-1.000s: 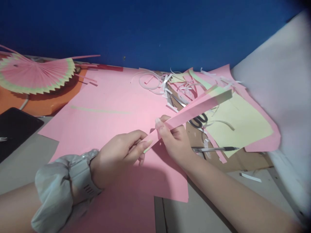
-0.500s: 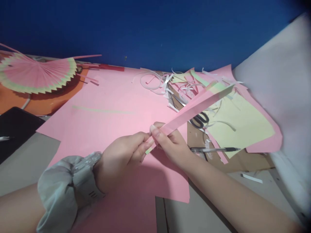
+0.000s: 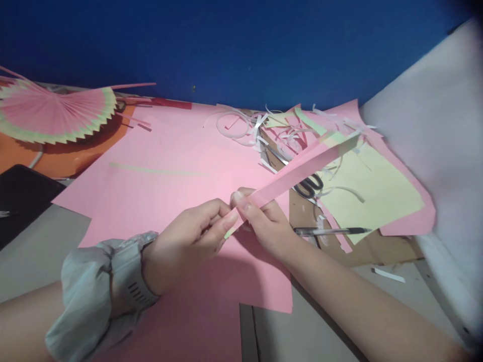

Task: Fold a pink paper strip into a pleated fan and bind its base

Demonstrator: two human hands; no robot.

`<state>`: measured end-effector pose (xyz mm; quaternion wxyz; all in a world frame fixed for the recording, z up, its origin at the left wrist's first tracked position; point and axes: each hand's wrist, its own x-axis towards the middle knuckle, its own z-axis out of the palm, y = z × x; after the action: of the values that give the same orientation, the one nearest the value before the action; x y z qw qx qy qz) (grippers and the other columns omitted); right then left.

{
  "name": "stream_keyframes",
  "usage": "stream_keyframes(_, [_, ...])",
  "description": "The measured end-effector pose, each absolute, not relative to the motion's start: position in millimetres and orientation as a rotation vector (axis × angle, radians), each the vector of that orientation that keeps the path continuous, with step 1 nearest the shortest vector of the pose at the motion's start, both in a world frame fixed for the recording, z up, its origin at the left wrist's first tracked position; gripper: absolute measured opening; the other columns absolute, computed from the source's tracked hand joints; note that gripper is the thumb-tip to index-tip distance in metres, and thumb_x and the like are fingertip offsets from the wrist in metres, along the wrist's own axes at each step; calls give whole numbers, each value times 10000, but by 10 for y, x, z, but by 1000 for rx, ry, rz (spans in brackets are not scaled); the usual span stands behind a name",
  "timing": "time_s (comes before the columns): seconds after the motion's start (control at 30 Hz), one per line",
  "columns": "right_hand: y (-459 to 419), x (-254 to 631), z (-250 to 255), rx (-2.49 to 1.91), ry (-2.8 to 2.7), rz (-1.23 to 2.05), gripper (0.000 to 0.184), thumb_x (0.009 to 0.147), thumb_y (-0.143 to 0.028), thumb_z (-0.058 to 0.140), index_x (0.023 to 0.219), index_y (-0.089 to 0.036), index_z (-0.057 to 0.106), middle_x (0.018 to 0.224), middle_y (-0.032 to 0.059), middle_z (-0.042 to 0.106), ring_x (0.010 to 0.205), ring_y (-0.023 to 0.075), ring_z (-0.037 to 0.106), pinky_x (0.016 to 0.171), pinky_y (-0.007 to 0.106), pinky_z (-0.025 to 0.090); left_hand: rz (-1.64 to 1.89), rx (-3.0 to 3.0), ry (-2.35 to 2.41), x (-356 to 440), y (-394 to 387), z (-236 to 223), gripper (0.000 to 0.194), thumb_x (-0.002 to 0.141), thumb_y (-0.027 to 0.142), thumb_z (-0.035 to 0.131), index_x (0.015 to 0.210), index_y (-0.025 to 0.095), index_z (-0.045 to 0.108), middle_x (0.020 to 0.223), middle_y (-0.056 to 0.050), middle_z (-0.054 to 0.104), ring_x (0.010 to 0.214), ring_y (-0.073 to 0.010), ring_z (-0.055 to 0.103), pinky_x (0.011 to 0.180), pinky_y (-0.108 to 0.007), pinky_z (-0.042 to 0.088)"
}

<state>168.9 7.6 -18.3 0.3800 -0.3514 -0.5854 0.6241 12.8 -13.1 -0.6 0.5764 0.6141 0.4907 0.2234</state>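
A folded pink paper strip [image 3: 298, 168] with green ends slants up to the right above pink paper sheets [image 3: 162, 146]. My left hand [image 3: 196, 229] pinches its lower end, close to the small green tip. Just above that, my right hand [image 3: 262, 216] grips the strip, thumb on top and fingers partly hidden beneath. The strip's far end overlaps the paper scraps behind it. On my left wrist are a watch and a grey-green scrunchie [image 3: 83, 296].
A pleated pink-and-green paper fan [image 3: 56, 113] lies at the left on something orange. Scissors [image 3: 308, 186], a pen [image 3: 332, 231], paper offcuts and a pale green sheet [image 3: 381, 186] are at the right. A dark flat object [image 3: 26, 201] sits far left.
My left hand has turned slightly at the wrist, its thumb now lying along the strip's lower end. My right hand and the strip stay nearly in place.
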Motion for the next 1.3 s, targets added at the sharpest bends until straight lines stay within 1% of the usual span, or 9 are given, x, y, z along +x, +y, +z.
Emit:
stream_keyframes(0.2, [83,1712,-171,-946,-1588,1589,353,905,-412,417,641,-178,438,590,-49,350,534,77,341,510,239,278,571,1561,1195,99,-158,-11,268,910,412,372,768,205,465,568,73,381,507,-79,337,485,-215,286])
stream_keyframes(0.33, [78,1712,-152,-992,-1669,1560,379,901,-425,416,613,-179,401,596,-45,333,553,83,344,525,252,279,585,1629,1185,87,-156,-18,234,912,391,378,814,203,477,577,70,383,519,-83,350,504,-216,296])
stream_keyframes(0.47, [75,1705,-145,-1069,-1703,1475,375,907,-439,393,638,-179,414,605,-43,338,554,84,354,521,253,279,600,1629,1191,99,-164,5,264,938,372,311,800,201,456,607,61,432,554,-92,406,551,-225,329])
stream_keyframes(0.57, [70,1691,-146,-1113,-1732,1368,377,915,-442,370,650,-180,422,601,-41,362,559,84,376,529,249,293,579,1722,1217,112,-171,14,282,954,336,240,800,198,432,613,51,431,570,-105,430,563,-240,331])
stream_keyframes(0.67, [67,1670,-152,-1166,-1788,1240,388,921,-429,364,622,-184,390,566,-50,329,544,80,352,532,244,287,507,1842,1274,121,-174,-3,273,952,322,214,824,200,421,606,42,415,562,-124,426,548,-254,322])
stream_keyframes(0.8, [67,1642,-164,-1229,-1841,1126,441,927,-420,351,555,-185,311,521,-56,260,500,74,288,508,246,250,434,1966,1370,143,-178,-31,272,951,306,204,851,196,432,642,19,473,577,-141,451,567,-267,344])
stream_keyframes(0.9, [67,1629,-166,-1263,-1835,1091,451,924,-416,359,541,-186,300,518,-51,261,493,77,280,491,245,239,399,2060,1423,163,-177,-40,290,950,290,192,837,191,441,676,-3,516,603,-150,483,592,-278,365])
stream_keyframes(1.1, [60,1618,-147,-1223,-1809,1118,447,933,-365,362,526,-187,319,514,-51,272,482,76,275,509,243,250,429,2214,1438,151,-160,-91,276,946,253,217,792,191,438,684,-7,522,596,-147,485,604,-286,366])
stream_keyframes(1.3, [54,1599,-153,-1308,-1811,1033,465,919,-412,377,526,-191,261,501,-49,256,488,83,273,502,258,217,433,2264,1427,142,-152,-106,283,948,260,202,783,193,422,663,1,507,579,-141,472,580,-275,359])
